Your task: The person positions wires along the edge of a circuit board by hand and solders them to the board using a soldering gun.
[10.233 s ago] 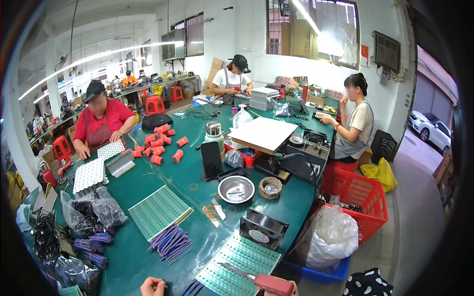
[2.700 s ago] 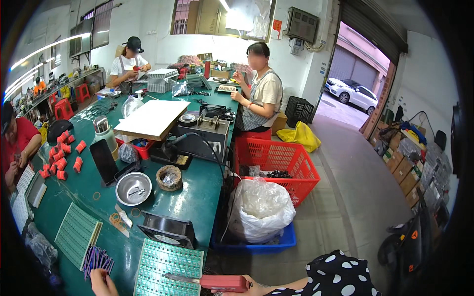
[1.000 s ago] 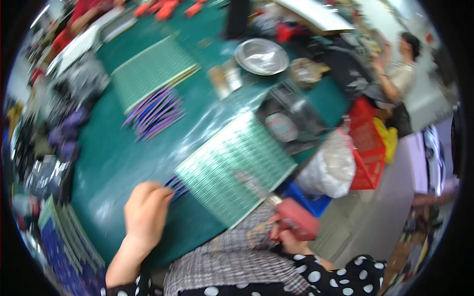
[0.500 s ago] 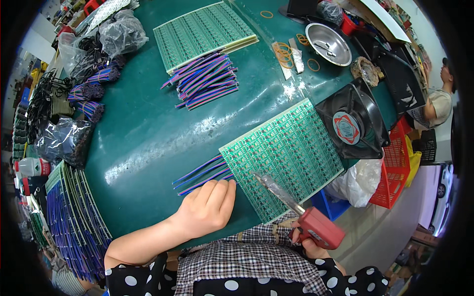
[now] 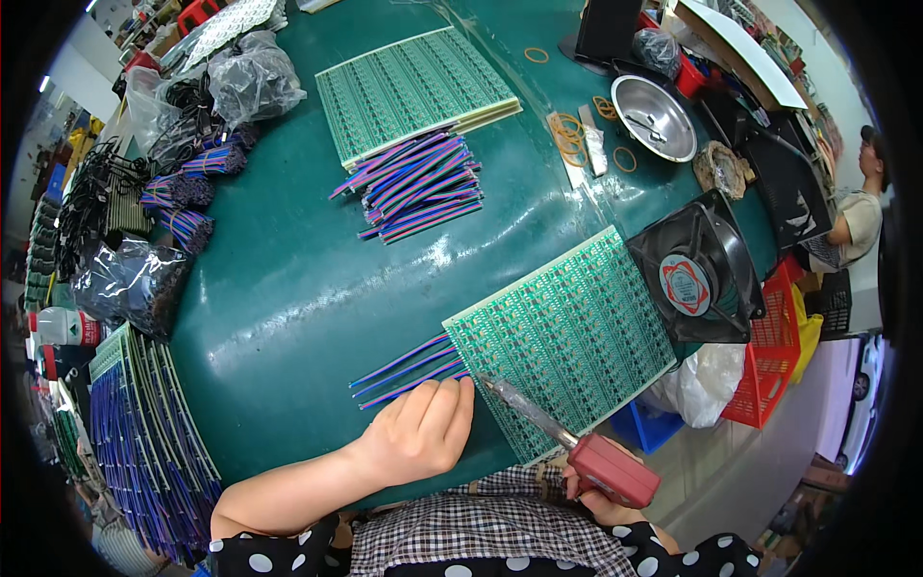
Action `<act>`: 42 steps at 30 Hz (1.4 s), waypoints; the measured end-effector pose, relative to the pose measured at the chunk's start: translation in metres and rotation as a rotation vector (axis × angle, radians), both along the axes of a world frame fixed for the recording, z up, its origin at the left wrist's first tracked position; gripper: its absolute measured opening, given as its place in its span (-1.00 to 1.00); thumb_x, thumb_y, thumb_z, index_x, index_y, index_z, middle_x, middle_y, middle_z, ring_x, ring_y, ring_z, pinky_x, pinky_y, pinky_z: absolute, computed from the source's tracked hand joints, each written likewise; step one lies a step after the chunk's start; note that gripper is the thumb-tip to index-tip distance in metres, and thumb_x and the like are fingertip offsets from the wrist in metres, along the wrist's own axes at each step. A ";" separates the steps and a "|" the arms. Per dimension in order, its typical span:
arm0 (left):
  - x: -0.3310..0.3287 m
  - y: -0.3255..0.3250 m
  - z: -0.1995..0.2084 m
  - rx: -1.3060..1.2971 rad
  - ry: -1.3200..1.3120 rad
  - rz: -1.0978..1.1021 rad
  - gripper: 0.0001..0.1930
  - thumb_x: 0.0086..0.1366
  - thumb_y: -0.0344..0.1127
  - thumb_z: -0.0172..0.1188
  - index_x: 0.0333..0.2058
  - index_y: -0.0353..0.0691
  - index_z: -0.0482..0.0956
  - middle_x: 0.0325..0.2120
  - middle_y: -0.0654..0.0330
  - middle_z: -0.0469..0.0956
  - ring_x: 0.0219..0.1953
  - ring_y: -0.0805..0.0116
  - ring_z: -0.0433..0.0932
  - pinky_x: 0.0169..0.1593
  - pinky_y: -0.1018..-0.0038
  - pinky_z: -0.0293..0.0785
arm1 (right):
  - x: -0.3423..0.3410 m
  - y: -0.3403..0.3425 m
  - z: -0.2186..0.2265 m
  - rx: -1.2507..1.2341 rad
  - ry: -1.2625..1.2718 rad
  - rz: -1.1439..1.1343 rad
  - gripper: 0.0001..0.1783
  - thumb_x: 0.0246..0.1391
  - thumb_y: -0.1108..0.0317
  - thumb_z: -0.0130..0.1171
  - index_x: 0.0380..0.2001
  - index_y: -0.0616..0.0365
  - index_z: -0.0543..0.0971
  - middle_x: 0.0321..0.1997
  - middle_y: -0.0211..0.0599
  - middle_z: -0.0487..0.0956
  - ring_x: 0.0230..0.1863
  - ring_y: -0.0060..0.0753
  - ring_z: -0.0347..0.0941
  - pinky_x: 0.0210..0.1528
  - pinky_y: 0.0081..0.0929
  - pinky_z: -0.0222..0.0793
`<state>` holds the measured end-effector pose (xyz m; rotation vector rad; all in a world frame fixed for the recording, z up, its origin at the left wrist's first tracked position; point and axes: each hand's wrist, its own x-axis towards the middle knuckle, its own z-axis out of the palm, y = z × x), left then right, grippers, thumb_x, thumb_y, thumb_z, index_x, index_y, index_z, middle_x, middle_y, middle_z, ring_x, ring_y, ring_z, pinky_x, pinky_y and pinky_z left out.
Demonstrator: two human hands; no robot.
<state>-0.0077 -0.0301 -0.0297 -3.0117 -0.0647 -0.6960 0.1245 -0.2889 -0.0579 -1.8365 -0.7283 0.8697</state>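
Head view, right fingers [image 5: 574, 483] round iron [image 5: 601, 462], now nearer pinched left fingers [image 5: 445, 406]; contents hidden

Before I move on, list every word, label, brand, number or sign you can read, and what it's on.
None is clear enough to quote.
Black fan: round white label with a red design; print too small to read.
Bottle at far left: red label; lettering too small.
Soldering iron in the right hand: no legible lettering.
Green circuit board under its tip: fine markings, too small to read.
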 end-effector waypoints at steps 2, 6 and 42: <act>-0.001 0.000 0.001 -0.005 0.003 0.005 -0.74 -0.16 -0.46 0.12 -0.41 -0.44 0.54 -0.51 0.12 0.46 -0.51 0.40 0.44 -0.49 0.66 0.39 | -0.002 -0.004 -0.005 -0.002 -0.045 0.015 -0.44 -0.31 0.31 0.31 -0.16 0.30 0.45 -0.44 -0.35 0.59 -0.55 -0.37 0.52 -0.51 -0.54 0.42; -0.001 -0.003 0.000 -0.013 -0.003 0.043 -0.72 -0.19 -0.46 0.11 -0.40 -0.40 0.56 -0.51 0.18 0.45 -0.54 0.41 0.44 -0.50 0.61 0.40 | 0.000 0.000 -0.001 0.023 -0.003 0.046 -0.46 -0.26 0.31 0.29 -0.15 0.34 0.44 -0.45 -0.35 0.59 -0.54 -0.39 0.54 -0.49 -0.55 0.43; 0.001 -0.007 0.000 0.134 0.051 0.014 -0.73 -0.17 -0.47 0.15 -0.39 -0.44 0.54 -0.49 0.13 0.46 -0.48 0.39 0.47 -0.48 0.63 0.41 | -0.001 0.002 0.014 0.035 0.036 -0.012 -0.57 -0.32 0.36 0.31 -0.26 0.28 0.55 -0.33 -0.21 0.59 -0.47 -0.36 0.56 -0.44 -0.53 0.47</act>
